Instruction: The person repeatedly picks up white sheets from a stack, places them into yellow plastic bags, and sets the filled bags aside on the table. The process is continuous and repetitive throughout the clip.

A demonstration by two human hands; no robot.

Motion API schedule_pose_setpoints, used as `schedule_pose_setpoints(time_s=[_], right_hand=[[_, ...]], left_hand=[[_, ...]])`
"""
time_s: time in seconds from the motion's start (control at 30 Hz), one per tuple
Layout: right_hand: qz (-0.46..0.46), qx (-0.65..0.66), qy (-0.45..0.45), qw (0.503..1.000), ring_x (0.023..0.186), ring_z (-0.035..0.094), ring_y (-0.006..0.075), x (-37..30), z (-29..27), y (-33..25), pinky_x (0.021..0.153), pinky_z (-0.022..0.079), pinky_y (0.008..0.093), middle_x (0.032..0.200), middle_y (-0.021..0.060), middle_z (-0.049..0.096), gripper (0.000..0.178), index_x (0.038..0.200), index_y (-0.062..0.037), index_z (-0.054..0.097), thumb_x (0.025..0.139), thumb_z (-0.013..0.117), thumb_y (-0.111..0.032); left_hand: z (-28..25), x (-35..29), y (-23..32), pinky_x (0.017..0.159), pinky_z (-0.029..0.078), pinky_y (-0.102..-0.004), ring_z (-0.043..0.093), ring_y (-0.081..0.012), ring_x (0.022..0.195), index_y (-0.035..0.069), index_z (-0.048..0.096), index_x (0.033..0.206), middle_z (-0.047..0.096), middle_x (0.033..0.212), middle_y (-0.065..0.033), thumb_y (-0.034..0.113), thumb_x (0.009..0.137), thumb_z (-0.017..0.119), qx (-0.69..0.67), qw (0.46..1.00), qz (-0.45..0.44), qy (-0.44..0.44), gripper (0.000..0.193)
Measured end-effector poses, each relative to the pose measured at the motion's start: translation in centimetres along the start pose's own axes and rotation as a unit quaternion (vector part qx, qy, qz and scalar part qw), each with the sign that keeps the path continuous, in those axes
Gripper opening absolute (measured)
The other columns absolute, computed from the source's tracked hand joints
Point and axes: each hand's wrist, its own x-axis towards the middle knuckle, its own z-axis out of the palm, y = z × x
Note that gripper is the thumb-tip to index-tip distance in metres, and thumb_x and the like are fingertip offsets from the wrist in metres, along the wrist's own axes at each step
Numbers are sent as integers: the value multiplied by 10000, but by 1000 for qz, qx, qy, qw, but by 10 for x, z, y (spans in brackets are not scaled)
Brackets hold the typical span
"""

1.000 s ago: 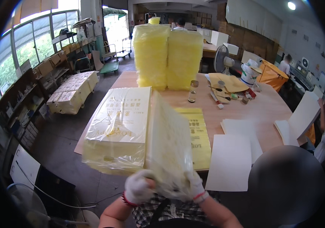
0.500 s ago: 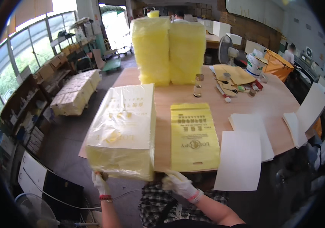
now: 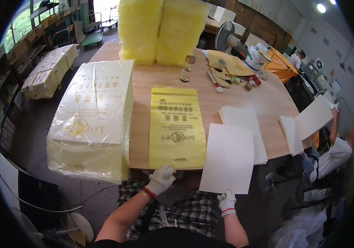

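My right hand (image 3: 227, 201), in a white glove, pinches the near edge of a white paper sheet (image 3: 229, 159). The sheet lies partly over a stack of white sheets (image 3: 254, 134) and overhangs the table edge. My left hand (image 3: 161, 179), gloved as well, is at the near edge of a flat pile of yellow printed plastic bags (image 3: 177, 149). Its fingers are curled; whether they grip a bag is hidden. Left of that pile lies a large stack of paper in a clear printed plastic bag (image 3: 87, 111), its near end past the table edge.
Tall yellow plastic-wrapped stacks (image 3: 181, 33) stand at the back of the table (image 3: 164, 76). Near them are a glass jar (image 3: 187, 68) and brown paper (image 3: 230, 62) with small items. A co-worker (image 3: 342, 153) at right holds white sheets (image 3: 315, 118). Wrapped bundles (image 3: 48, 72) lie at left.
My left hand has left the wrapped stack and moved right to the yellow bags. My right hand has moved from beside the bags to the white sheet and taken hold of its near edge.
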Motion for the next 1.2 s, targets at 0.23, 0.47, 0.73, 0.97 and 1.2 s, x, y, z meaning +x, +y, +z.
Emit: schedule_pose_setpoints(time_s=[0.23,0.47,0.73,0.97,1.2], right_hand=[[-379,-215,-29,900,863,585,176,32,31,-108,733,484,279,957,97,621,241,1014,31,566,797,526,-65],[-125,-113,-13,986,457,428,102,104,46,-179,465,479,299,598,-17,447,115,840,-106,548,813,582,-212],[-113,-243,30,963,540,487,108,113,53,-173,484,500,263,724,20,491,323,1023,-56,532,807,608,-285],[-310,-174,-65,933,567,551,123,46,56,-103,478,514,263,844,66,534,284,1166,-67,431,920,472,-202],[-84,-269,-475,834,815,595,184,-9,198,24,711,506,351,920,57,578,413,1177,-16,485,863,565,-272]], left_hand=[[59,62,-33,846,394,-440,443,-294,1014,122,627,881,543,983,-38,303,725,608,231,971,-56,-27,239],[55,77,-52,822,409,-346,488,-253,920,134,650,770,588,855,-43,270,745,588,215,972,-6,-93,152],[49,78,-45,771,436,-379,536,-282,884,80,631,767,614,834,-102,191,754,571,126,985,-85,-85,127],[29,104,-26,631,466,-415,599,-334,715,48,586,847,618,770,-168,207,794,559,34,990,-125,-57,170],[26,105,-15,614,473,-383,620,-295,692,36,545,879,624,730,-151,157,802,533,72,994,-2,-85,144]])
